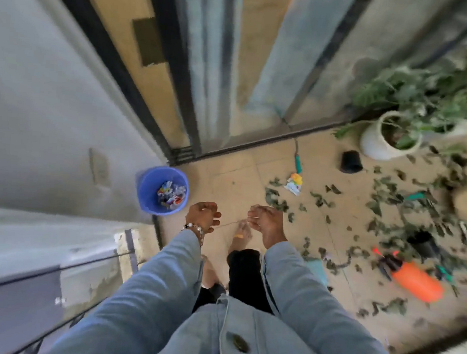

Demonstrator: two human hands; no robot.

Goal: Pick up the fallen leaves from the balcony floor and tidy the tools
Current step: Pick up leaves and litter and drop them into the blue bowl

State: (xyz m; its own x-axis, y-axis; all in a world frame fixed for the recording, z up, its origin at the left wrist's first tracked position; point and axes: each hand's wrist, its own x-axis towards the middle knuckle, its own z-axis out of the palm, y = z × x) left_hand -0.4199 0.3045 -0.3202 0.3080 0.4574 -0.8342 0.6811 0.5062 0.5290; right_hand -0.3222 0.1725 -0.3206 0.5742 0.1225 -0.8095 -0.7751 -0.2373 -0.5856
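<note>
1. Green fallen leaves (pixel 390 215) lie scattered over the tiled balcony floor (pixel 240 177), thickest toward the white plant pot (pixel 378 142) and the orange spray bottle (pixel 415 280).
2. Judging from this, gathering has not begun — best to crouch near the closest patch and scoop leaves into handfuls, working outward.
3. A blue bucket (pixel 145 190) by the wall, already holding scraps, looks a handy place for them.
4. Left hand (pixel 203 216) and right hand (pixel 265 223) hang in front, fingers loosely curled — a thin pale line seems to run between them, but blur hides whether they pinch it.
</note>
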